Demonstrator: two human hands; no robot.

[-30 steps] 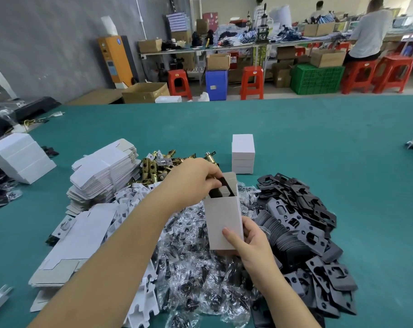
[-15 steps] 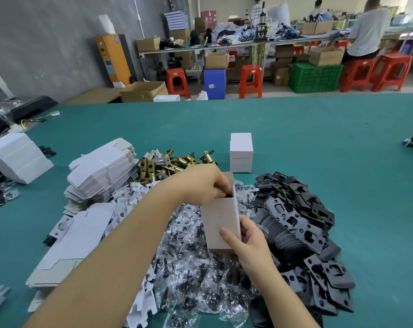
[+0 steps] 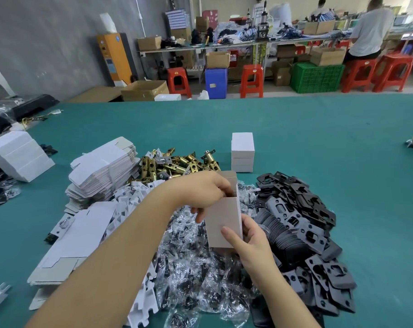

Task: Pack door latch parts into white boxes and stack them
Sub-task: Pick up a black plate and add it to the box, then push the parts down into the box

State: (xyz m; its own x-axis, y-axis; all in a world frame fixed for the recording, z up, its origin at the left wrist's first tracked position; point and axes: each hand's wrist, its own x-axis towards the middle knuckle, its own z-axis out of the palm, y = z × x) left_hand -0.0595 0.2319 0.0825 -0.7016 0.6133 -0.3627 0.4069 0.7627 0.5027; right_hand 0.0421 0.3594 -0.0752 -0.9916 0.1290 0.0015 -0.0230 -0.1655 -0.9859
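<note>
Left hand [image 3: 206, 192] reaches over the open box [image 3: 224, 221], fingertips curled into its mouth; right hand [image 3: 245, 240] grips its lower side

Matt grey cardboard on the open box [image 3: 223, 223]; smooth white card on the closed boxes [image 3: 242, 152] and flat blanks [image 3: 103, 169]. Shiny brass-coloured metal on the latch bolts [image 3: 177, 163]. Matt black plates [image 3: 302, 223]. Glossy, crinkled clear plastic bags [image 3: 196, 275]. Dull teal table cover [image 3: 319, 138].

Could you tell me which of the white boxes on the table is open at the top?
The box in hand: the right hand grips its side and the left hand reaches into its open top. The stacked boxes behind are closed.
</note>
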